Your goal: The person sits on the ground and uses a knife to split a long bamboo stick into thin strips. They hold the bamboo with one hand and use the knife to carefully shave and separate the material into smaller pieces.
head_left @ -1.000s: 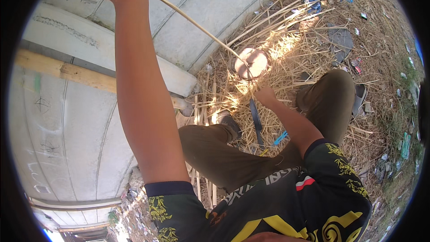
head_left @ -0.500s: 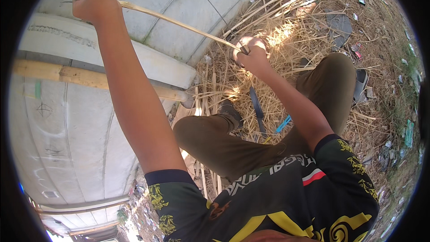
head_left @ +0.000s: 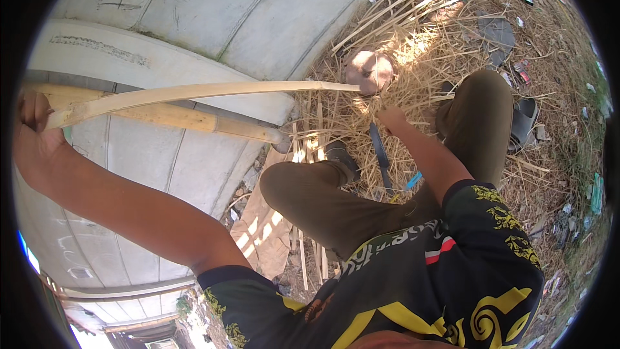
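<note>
Head view: pale strip (head_left: 200,90), extending left from round block (head_left: 370,66); left hand (head_left: 37,139), far left of block, wrapped around strip's end; right hand (head_left: 391,120), block's near side, grip cannot be told

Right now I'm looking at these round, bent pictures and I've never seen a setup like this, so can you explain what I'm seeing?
There's no machine here, just a person's two bare hands. Every picture comes from one wide fisheye camera worn on their head, looking down, so straight edges curve. The left hand, at the picture's left edge, grips one end of a long pale strip. The strip's other end reaches a round block on the ground. The right hand is near that block; what it holds is too small to tell. Dry straw-like scraps cover the ground, and a dark blade-like tool lies on them.
</note>
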Motion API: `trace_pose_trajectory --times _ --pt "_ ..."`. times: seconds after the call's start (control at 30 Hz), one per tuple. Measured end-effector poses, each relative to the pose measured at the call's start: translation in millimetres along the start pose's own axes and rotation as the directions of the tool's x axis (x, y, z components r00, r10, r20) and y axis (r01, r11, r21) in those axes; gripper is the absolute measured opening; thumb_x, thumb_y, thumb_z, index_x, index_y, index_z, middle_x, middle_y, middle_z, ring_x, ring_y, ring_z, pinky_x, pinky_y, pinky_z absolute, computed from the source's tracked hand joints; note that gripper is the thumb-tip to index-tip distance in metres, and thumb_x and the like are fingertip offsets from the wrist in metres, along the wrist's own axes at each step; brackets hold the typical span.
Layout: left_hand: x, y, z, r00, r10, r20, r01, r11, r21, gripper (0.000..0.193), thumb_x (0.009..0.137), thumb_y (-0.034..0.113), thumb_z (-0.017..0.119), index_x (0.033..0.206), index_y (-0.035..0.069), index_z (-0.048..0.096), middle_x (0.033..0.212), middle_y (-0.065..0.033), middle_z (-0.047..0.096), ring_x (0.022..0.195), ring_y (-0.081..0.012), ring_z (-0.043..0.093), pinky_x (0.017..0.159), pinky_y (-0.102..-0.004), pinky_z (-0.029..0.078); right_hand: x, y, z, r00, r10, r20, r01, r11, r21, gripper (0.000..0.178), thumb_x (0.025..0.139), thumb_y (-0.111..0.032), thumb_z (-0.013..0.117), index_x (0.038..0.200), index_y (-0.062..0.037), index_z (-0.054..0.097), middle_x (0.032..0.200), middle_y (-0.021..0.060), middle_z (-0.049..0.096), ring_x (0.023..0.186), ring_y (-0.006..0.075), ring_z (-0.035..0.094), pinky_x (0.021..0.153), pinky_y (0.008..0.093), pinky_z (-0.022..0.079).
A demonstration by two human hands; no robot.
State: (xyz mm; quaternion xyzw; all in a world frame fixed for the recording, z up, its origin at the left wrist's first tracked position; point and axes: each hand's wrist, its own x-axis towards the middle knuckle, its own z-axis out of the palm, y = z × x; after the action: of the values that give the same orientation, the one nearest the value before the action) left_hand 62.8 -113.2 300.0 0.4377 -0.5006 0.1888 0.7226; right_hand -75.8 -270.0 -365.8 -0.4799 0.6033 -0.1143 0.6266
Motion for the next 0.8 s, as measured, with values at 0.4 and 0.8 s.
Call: trace_pose_trajectory --times 0.4,0.8 --pt "-31 -6 -49 0.984 0.081 -0.161 -0.071 0.995 0.067 0.021 0.082 -0.011 0.066 0.078 -0.006 0.046 0.063 -0.0050 0.035 0.052 -0.0128 0.029 0.049 -0.0283 0.022 -37 63 11 0.648 -0.686 0.330 0.364 -0.101 -0.926 0.035 0.090 -0.025 0.068 0.121 -0.0081 0.066 0.118 0.0141 0.066 0.111 0.0331 0.065 0.088 0.0542 0.051" --pt "-202 39 -350 0.779 0.050 -0.625 -0.073 0.997 -0.012 0.027 0.088 -0.001 0.054 0.075 0.010 0.033 0.058 0.0034 0.017 0.047 -0.0121 0.020 0.044 -0.0264 0.020 -31 143 88 0.910 0.347 0.225 -0.009 0.560 -0.829 0.042 0.091 -0.029 0.068 0.126 -0.0054 0.065 0.106 0.0120 0.072 0.089 0.0305 0.072 0.074 0.0440 0.058"
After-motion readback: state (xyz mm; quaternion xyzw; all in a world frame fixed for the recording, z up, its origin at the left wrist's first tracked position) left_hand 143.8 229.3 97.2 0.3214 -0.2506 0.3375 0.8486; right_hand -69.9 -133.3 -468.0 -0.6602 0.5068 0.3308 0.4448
